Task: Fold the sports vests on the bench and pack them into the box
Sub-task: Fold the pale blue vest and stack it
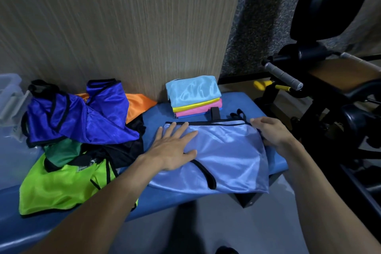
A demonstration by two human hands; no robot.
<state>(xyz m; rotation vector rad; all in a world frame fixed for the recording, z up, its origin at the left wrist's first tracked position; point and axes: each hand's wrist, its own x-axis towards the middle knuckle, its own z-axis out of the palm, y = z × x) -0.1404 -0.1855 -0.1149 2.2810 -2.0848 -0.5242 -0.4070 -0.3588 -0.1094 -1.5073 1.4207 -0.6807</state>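
We see the left hand [175,146] lying flat, palm down, fingers straight and spread, pressing the left part of the light-blue vest [224,154]; its grip holds nothing. The right hand [272,132] sits at the vest's right edge with fingers curled over the black-trimmed border, pinching the cloth there.

The light-blue vest lies spread on the blue bench [156,113], long axis running left to right across the bench. Its straight black-trimmed edge faces the wall; a black-edged armhole curves toward us. The near edge of the vest hangs over the front edge of the bench, and its right side reaches close to the bench's right end.

Behind the vest, against the wall, stands a stack of folded vests [194,97]: pale blue on top, then yellow, pink and blue. A strip of bare bench separates the stack from the spread vest.

To the left lies a pile of unfolded vests [80,121]: royal blue on top, orange behind, black and dark green beneath, lime green nearest us. The pile nearly touches the left hand's wrist.

At the far left edge we see a clear plastic box [10,97].

Both forearms enter from the bottom, converging on the vest. Black gym equipment [321,80] stands just right of the bench.
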